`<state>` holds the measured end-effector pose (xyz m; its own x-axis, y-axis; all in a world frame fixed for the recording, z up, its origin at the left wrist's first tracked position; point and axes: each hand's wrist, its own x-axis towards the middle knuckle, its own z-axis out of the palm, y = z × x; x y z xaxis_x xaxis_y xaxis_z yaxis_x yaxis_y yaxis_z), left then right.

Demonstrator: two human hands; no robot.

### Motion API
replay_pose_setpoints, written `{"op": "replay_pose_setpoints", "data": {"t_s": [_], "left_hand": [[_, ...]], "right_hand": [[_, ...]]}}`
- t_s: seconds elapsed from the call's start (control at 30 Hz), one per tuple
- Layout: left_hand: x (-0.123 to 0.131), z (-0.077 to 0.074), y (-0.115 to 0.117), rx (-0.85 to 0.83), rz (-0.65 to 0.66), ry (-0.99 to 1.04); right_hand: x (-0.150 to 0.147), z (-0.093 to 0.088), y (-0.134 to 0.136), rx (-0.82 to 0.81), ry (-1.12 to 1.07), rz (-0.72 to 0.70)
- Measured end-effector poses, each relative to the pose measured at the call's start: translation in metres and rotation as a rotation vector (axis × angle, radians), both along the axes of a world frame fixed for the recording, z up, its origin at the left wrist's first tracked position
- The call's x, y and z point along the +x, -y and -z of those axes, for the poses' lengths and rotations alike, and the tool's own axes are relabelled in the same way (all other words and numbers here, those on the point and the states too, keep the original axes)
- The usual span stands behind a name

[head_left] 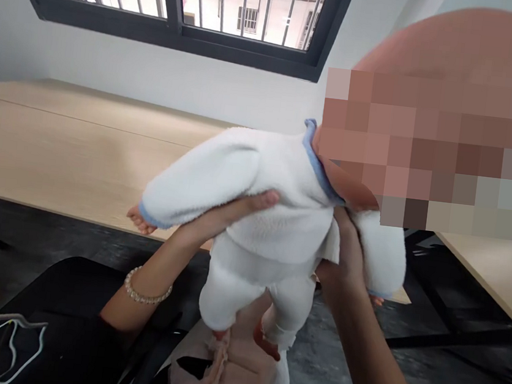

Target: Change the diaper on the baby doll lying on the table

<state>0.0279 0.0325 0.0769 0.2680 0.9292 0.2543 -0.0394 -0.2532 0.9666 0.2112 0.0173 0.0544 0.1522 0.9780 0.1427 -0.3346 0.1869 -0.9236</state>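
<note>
A baby doll (279, 231) in a white fleece suit with blue trim hangs upright in front of me, its feet bare and its head hidden by pixelation. My left hand (230, 217) passes under its raised arm and presses its fingers across the chest. A beaded bracelet (147, 287) circles that wrist. My right hand (344, 254) grips the other side of the torso below the arm. The doll's feet dangle just above a crumpled pink cloth (225, 376) on my lap.
A long wooden table (80, 150) stretches behind the doll, and a second table edge (496, 275) lies at the right. A dark-framed barred window (175, 4) sits high on the white wall. Below is a grey floor (337, 374). A white cable (3, 342) lies at the lower left.
</note>
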Motion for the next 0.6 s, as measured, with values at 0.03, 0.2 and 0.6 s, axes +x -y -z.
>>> {"op": "replay_pose_setpoints", "data": {"t_s": [0.03, 0.2, 0.6], "left_hand": [[0.000, -0.001, -0.009, 0.025, 0.027, 0.003], [-0.011, 0.015, -0.042, 0.028, -0.008, -0.065], [0.007, 0.045, -0.074, -0.102, -0.017, -0.048]], "right_hand": [[-0.001, -0.002, -0.007, -0.005, -0.018, -0.009], [-0.006, 0.000, -0.028, 0.048, -0.021, -0.106], [0.000, 0.025, -0.058, -0.098, -0.081, -0.021]]}}
